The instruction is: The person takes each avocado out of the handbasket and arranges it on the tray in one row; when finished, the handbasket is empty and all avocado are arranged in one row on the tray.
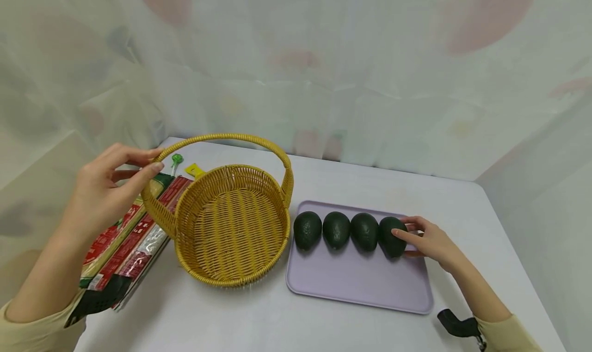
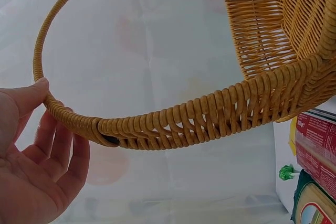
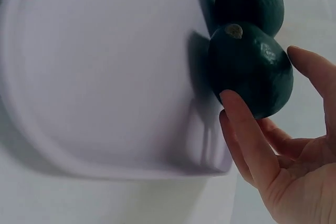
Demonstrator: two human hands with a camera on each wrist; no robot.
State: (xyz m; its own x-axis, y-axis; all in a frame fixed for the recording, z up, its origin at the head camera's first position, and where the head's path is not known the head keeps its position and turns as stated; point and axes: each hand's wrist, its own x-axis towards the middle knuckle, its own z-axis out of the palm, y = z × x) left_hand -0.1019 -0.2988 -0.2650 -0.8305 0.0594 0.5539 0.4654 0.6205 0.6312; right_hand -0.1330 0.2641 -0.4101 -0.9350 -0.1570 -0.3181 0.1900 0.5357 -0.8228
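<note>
From the head view we see the whole layout: our left hand point(image 1: 104, 187) at the arched handle of the round yellow woven wicker basket point(image 1: 231, 223), and our right hand point(image 1: 427, 241) at the rightmost dark green avocado point(image 1: 392, 236) of four in a row on the flat lilac plastic tray point(image 1: 356, 282). The left wrist view adds the contact: the thumb rests on top of the handle and loosely straight fingers point(image 2: 63, 145) lie beneath it, not clasped. The right wrist view shows relaxed, spread fingers point(image 3: 249, 135) cupping around that avocado, a fingertip touching its side; we cannot tell whether it is gripped. The basket holds nothing and stands just left of the tray. Red and green printed food packets point(image 1: 122, 244) lie left of the basket on the white table point(image 1: 231, 316).
</note>
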